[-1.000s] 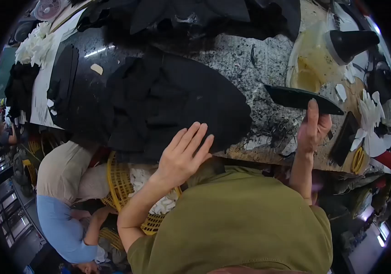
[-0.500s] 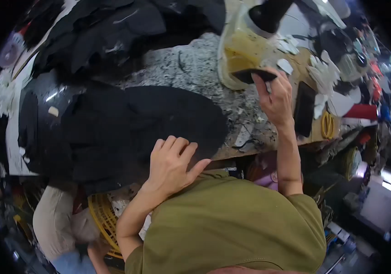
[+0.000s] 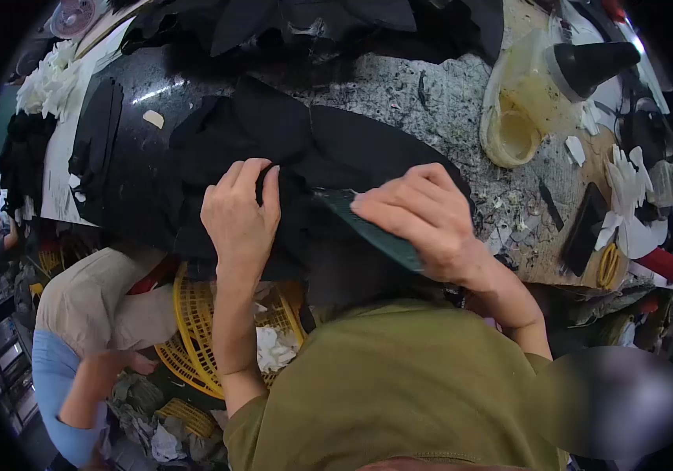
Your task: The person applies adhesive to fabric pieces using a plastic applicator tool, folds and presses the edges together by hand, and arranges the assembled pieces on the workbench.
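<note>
- Right hand (image 3: 424, 221): grip closed on green tool (image 3: 377, 234), likely stiff, light; hold its long side.
- Left hand (image 3: 236, 210): grip curled over cloth (image 3: 372, 140), pinch unclear; likely limp; take edges.

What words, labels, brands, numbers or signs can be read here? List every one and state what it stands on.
None can be read.
The dark green tool in the right hand, the black pieces and the see-through container show no lettering I can make out.
The clutter near the right edge is too small and blurred to tell whether it bears text.
</note>
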`<move>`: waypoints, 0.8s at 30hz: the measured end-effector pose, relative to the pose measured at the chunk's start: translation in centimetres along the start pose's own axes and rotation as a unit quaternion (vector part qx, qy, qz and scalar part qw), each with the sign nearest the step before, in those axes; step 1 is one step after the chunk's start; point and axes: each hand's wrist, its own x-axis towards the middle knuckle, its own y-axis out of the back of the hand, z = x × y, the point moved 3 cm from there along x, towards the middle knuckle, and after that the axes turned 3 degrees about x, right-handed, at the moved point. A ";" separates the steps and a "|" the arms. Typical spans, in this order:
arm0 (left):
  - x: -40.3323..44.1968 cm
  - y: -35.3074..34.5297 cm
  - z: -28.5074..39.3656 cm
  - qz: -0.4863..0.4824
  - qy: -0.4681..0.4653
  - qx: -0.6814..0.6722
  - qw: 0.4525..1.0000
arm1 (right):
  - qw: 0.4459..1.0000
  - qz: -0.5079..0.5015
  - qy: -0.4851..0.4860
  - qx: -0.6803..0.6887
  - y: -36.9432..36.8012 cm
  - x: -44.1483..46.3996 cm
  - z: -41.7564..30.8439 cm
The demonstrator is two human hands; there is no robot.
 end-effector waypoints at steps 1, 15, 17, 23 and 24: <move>-0.1 -0.1 0.0 0.003 -0.005 -0.021 1.000 | 0.999 0.004 0.020 -0.043 -1.6 0.3 0.1; -3.0 0.7 -0.2 -0.189 0.268 -0.686 0.649 | 0.966 -0.227 -0.023 0.124 -3.5 0.4 1.5; -2.6 1.6 0.4 -0.211 0.263 -0.490 0.804 | 0.972 -0.186 -0.031 0.142 -3.2 0.2 1.6; -1.8 2.5 2.8 0.065 0.014 -0.164 0.984 | 0.986 -0.157 0.032 0.036 -2.4 -0.8 0.8; -1.4 2.8 3.5 0.086 -0.037 -0.115 0.989 | 0.991 -0.126 0.026 0.033 -1.7 -1.0 1.1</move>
